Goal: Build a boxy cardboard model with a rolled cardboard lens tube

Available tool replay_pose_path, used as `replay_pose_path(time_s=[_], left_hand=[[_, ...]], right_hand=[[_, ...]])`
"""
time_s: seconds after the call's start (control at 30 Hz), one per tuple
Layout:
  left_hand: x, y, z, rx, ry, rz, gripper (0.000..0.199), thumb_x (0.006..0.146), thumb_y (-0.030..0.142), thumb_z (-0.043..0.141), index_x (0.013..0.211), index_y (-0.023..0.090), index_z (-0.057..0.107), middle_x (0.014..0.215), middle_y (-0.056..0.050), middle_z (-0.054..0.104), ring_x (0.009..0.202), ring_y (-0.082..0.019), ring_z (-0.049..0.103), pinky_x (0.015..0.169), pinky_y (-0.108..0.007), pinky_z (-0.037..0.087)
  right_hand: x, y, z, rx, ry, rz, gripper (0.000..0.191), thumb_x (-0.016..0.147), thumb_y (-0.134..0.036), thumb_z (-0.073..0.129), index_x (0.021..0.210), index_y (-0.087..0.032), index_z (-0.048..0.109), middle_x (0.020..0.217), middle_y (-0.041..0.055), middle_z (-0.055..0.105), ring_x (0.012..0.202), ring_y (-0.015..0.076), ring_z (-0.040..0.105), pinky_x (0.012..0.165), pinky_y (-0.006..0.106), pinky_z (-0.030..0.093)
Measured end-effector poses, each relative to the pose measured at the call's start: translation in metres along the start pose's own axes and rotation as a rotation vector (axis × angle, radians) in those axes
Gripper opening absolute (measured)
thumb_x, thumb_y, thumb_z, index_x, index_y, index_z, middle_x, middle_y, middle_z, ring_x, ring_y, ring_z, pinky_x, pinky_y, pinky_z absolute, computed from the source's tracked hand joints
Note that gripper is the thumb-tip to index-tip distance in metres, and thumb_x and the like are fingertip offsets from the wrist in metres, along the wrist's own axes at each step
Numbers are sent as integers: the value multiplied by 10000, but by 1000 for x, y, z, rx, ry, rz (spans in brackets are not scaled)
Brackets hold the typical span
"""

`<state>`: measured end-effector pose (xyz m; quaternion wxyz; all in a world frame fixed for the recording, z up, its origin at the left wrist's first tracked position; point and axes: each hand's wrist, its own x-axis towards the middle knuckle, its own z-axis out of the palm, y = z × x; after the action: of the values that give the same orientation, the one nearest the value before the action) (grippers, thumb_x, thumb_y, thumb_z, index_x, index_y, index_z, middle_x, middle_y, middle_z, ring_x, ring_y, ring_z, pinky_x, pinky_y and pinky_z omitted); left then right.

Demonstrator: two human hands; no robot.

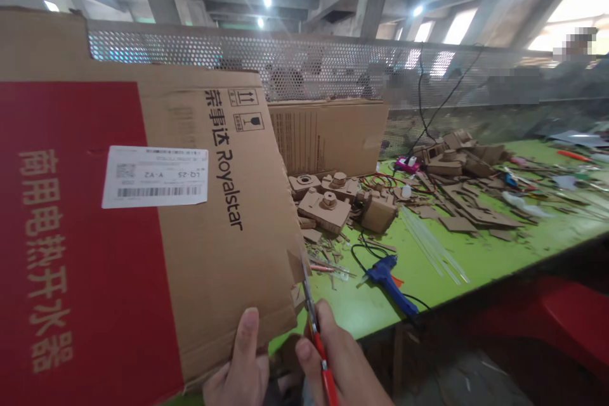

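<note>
Cardboard [200,254] bears "荣事达 Royalstar", red panel [109,254] "商用电热开水器", white label [155,176] "LQ-2S".

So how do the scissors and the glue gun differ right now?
Place: the scissors are in the right hand, blades at the edge of the cardboard; the glue gun lies on the green table, not held.
Colour: the scissors have red handles and metal blades; the glue gun is mainly blue.
Shape: the scissors are slim and straight; the glue gun is bulkier and bent, body to handle.
Shared: both are hand tools.
</note>
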<state>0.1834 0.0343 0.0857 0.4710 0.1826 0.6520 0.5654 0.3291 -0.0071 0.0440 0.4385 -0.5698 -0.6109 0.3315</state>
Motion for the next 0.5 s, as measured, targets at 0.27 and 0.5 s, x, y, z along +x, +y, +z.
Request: replay_pose_path(time_s=[0.27,0.5], left_hand=[[8,3,2,-17,-7,21,404,920,356,892,1283,204,799,1150,-105,883,1389,-281,721,1143,-328,594],[1,0,-2,-34,-16,27,408,914,349,899,1291,246,784,1109,-83,890,1369,-270,736,1154,-336,588]], right_hand=[[15,-4,-4,-124,-53,20,316,1135,-560,425,1083,-258,501,774,51,742,608,218,669,577,281,390],[11,-12,-7,-120,-32,69,399,1119,-638,453,1047,-257,544,767,67,756,615,225,688,566,281,402]])
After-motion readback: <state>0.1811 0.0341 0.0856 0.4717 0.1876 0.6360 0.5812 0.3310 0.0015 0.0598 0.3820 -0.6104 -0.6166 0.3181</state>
